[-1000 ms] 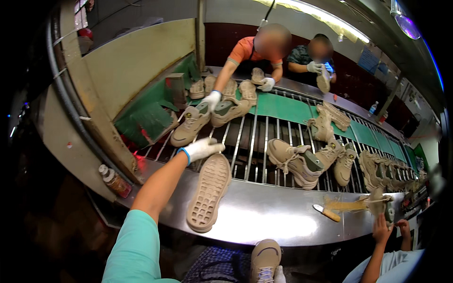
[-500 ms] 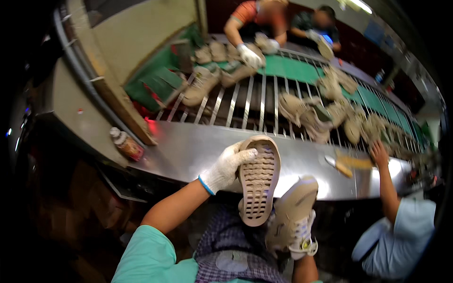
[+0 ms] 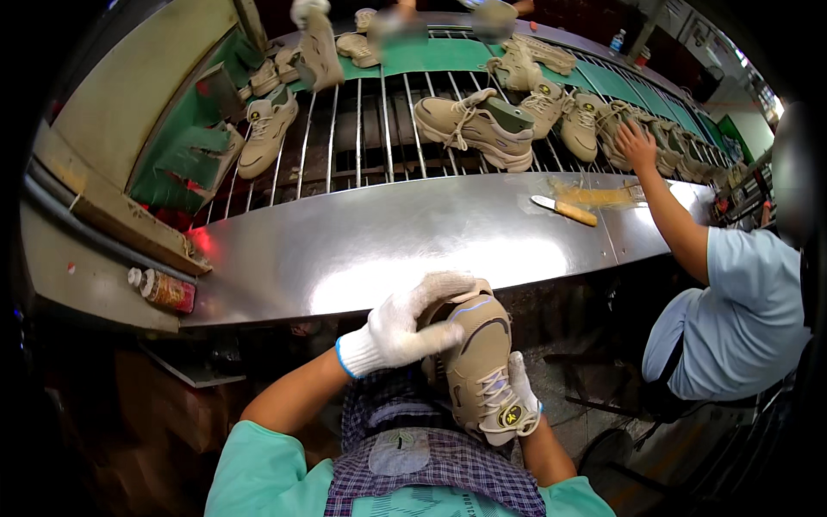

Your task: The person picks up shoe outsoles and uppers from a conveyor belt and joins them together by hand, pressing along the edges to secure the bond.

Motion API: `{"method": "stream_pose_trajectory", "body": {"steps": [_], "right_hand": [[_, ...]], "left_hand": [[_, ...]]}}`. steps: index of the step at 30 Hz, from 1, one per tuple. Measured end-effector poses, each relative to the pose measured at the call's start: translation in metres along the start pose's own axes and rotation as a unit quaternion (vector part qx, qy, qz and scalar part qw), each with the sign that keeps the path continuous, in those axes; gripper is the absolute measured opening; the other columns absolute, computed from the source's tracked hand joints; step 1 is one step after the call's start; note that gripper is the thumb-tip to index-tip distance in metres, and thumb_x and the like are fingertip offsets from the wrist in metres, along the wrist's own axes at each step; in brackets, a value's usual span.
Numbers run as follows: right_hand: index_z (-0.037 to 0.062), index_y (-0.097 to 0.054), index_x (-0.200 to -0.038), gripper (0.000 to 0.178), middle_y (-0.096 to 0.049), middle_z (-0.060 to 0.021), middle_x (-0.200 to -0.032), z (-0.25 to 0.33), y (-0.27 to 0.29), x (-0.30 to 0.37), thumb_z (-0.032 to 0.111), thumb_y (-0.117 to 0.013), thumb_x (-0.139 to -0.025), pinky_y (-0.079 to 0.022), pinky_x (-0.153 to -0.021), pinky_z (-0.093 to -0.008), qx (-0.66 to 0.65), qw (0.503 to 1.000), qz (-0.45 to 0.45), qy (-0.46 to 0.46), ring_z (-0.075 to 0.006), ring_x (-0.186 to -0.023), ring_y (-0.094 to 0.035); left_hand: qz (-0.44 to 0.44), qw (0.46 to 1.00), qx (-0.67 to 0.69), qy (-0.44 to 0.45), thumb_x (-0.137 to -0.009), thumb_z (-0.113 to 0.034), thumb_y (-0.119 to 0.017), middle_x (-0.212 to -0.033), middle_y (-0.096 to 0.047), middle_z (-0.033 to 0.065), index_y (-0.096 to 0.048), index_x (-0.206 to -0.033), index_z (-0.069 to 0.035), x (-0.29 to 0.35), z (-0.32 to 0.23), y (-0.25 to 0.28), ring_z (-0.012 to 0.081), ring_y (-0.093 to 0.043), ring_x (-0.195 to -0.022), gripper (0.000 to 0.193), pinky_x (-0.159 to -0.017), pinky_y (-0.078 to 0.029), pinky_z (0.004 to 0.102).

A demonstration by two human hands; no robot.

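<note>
A beige sneaker upper (image 3: 474, 370) with pale laces is held toe away from me above my lap. My left hand (image 3: 405, 323), in a white knit glove with a blue cuff, curves round the toe end, its thumb on the upper's left side. Beneath its fingers a beige sole (image 3: 484, 287) shows as a rim round the toe; most of it is hidden behind the upper. My right hand (image 3: 523, 388), also gloved, grips the upper from its right side near the heel, with its fingers largely hidden.
Ahead runs a steel ledge (image 3: 388, 224) with a yellow-handled knife (image 3: 564, 209) on it. Beyond, a bar rack (image 3: 357, 129) carries several beige sneakers (image 3: 474, 125). A bottle (image 3: 164, 289) lies at the left. On the right, a co-worker's arm (image 3: 676, 211) reaches to the shoes.
The sole, held apart with its tread grid showing, is now against the upper's toe. My left hand has shifted round the toe. The view has swung, and a co-worker across the rack lifts a shoe.
</note>
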State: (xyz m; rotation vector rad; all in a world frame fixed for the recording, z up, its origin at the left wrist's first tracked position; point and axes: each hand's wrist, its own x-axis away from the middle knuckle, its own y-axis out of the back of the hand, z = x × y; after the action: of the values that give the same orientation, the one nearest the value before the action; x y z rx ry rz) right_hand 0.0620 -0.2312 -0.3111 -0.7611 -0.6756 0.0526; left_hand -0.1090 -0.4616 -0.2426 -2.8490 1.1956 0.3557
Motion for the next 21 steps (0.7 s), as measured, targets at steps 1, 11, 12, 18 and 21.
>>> {"method": "stream_pose_trajectory", "body": {"steps": [1,11,12,18,21], "right_hand": [[0.006,-0.04,-0.164,0.09,-0.057,-0.0194,-0.156,-0.007,0.013,-0.005,0.069,-0.059,-0.102,-0.056,-0.111,-0.0507,-0.076,0.995,0.058,0.032,-0.0352,-0.134,-0.064],[0.0017,-0.044,-0.16,0.083,-0.059,-0.0205,-0.154,-0.013,0.021,-0.02,0.064,-0.056,-0.106,-0.058,-0.11,-0.0491,-0.065,0.996,0.057,0.022,-0.0331,-0.134,-0.065],[0.0008,-0.045,-0.16,0.082,-0.059,-0.0209,-0.153,-0.012,0.018,-0.02,0.063,-0.056,-0.107,-0.058,-0.109,-0.0488,-0.061,0.996,0.061,0.028,-0.0331,-0.132,-0.066],[-0.0031,-0.047,-0.156,0.081,-0.064,-0.0208,-0.147,-0.011,0.017,-0.024,0.06,-0.056,-0.108,-0.061,-0.105,-0.0442,-0.053,0.996,0.056,0.035,-0.0304,-0.127,-0.069],[-0.0028,-0.048,-0.156,0.084,-0.066,-0.0191,-0.144,-0.013,0.014,-0.028,0.065,-0.056,-0.106,-0.061,-0.103,-0.0396,-0.014,0.998,0.036,0.052,-0.0275,-0.125,-0.07]], "left_hand": [[0.01,0.999,-0.049,-0.009,-0.086,-0.031,-0.092,-0.151,-0.059,0.0183,-0.049,-0.156,0.002,0.0,-0.007,0.002,0.029,-0.056,-0.141,0.088,-0.12,-0.045,0.043],[0.001,0.993,-0.122,-0.001,-0.08,-0.033,-0.097,-0.154,-0.054,0.0193,-0.048,-0.156,0.001,0.008,-0.013,0.002,0.031,-0.055,-0.143,0.096,-0.119,-0.046,0.0436],[-0.001,0.993,-0.122,0.001,-0.081,-0.032,-0.097,-0.154,-0.054,0.0193,-0.049,-0.156,0.001,0.009,-0.013,0.002,0.0308,-0.055,-0.142,0.095,-0.119,-0.046,0.0434],[-0.005,0.994,-0.108,0.021,-0.08,-0.029,-0.097,-0.149,-0.06,0.0191,-0.053,-0.152,0.002,0.007,-0.016,0.002,0.0289,-0.06,-0.137,0.09,-0.117,-0.048,0.0424],[-0.003,0.996,-0.074,0.041,-0.081,-0.026,-0.097,-0.144,-0.065,0.0185,-0.055,-0.149,0.003,0.007,-0.019,0.005,0.0272,-0.063,-0.133,0.085,-0.115,-0.05,0.0427]]}}
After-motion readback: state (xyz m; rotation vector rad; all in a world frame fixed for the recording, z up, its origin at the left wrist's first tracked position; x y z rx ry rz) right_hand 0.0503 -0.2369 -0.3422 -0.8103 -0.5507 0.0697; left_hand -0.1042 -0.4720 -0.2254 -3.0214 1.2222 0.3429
